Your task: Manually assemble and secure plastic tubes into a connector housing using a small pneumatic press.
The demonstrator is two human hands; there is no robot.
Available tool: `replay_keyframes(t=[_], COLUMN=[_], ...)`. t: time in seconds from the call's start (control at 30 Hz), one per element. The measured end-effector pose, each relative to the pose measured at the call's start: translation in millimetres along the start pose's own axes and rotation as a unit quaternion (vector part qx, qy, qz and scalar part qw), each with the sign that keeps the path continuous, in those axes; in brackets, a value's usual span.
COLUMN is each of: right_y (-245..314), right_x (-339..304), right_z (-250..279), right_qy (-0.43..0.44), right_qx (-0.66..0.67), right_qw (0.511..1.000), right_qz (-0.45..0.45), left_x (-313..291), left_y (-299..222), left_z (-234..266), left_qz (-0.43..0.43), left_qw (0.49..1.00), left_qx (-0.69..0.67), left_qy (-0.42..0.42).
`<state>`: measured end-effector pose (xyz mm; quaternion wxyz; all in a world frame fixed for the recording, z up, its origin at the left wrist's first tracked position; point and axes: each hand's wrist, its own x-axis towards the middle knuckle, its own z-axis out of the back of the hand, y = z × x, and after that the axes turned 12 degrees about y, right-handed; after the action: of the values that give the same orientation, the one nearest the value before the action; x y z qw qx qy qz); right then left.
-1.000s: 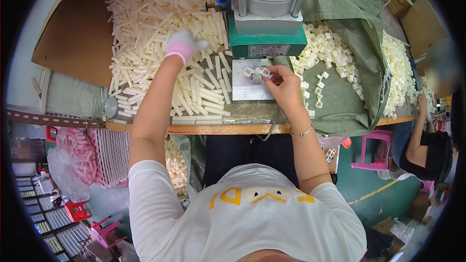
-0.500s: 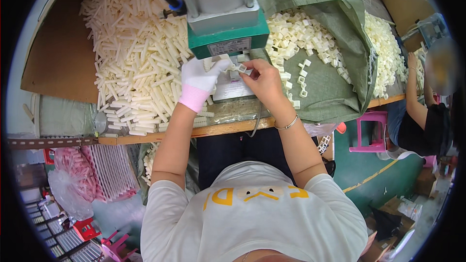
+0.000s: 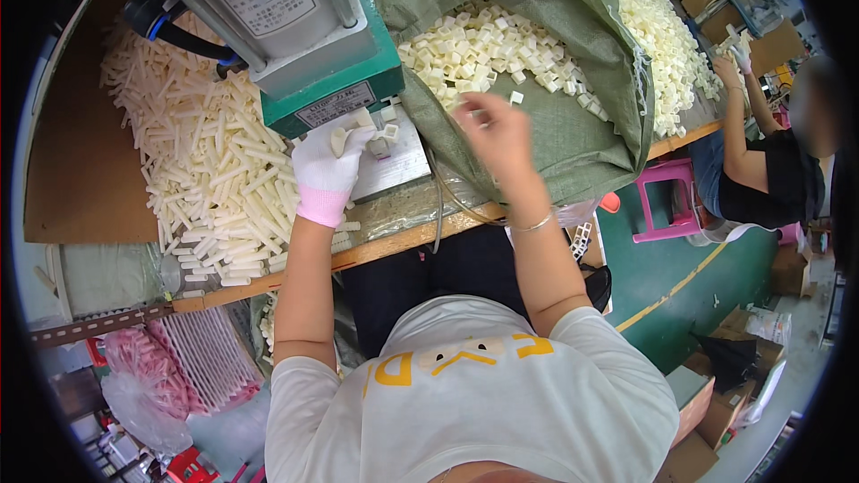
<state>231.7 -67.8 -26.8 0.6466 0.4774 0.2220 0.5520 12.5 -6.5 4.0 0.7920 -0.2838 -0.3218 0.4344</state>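
My left hand (image 3: 329,161), in a white glove with a pink cuff, is at the base of a green and grey press (image 3: 335,94). Its fingers are closed around a cream plastic piece (image 3: 339,141), partly hidden by the glove. Beside the fingertips, a small square cream ring (image 3: 389,132) sits over the metal base plate (image 3: 407,156). My bare right hand (image 3: 499,136) is smeared by motion above the green woven sack (image 3: 573,139), at the near edge of a heap of square cream rings (image 3: 483,49). Whether it holds anything does not show.
A large heap of cream tubes (image 3: 210,152) covers the bench on the left, next to a cardboard sheet (image 3: 85,143). Cables (image 3: 438,201) hang over the wooden bench edge. At the right, a co-worker (image 3: 761,161) works near another heap (image 3: 658,54) and a pink stool (image 3: 667,201).
My right hand has left the piece at the press and moved right, over the sack. My left hand stays at the press. The whole view has turned, shifting the press leftward.
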Motion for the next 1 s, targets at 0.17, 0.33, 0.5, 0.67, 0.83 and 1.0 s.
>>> replay_keyframes(t=[0.17,0.33,0.5,0.67,0.83,1.0], right_y=[-61,-62,-65,-62,-55,-31], right_x=[8,5,14,8,10,12], right_z=[64,53,55,44,41,52], right_qy=[-0.012,0.092,0.160,0.143,0.170,0.099], right_qx=[-0.227,-0.346,-0.315,-0.324,-0.361,-0.314], right_qw=[0.967,0.923,0.921,0.929,0.910,0.939], right_qz=[-0.118,-0.139,-0.162,-0.107,-0.112,-0.105], left_x=[-10,-9,-17,15,72,91], left_y=[14,6,29,101,117,148], left_z=[-4,-15,20,100,109,85], left_qz=[0.065,-0.043,0.021,0.037,0.023,-0.023], left_qw=[0.996,0.994,0.993,0.977,0.833,0.759], left_qx=[0.067,0.096,-0.107,-0.209,0.481,0.568], left_qy=[0.003,0.002,-0.036,-0.040,0.273,0.317])
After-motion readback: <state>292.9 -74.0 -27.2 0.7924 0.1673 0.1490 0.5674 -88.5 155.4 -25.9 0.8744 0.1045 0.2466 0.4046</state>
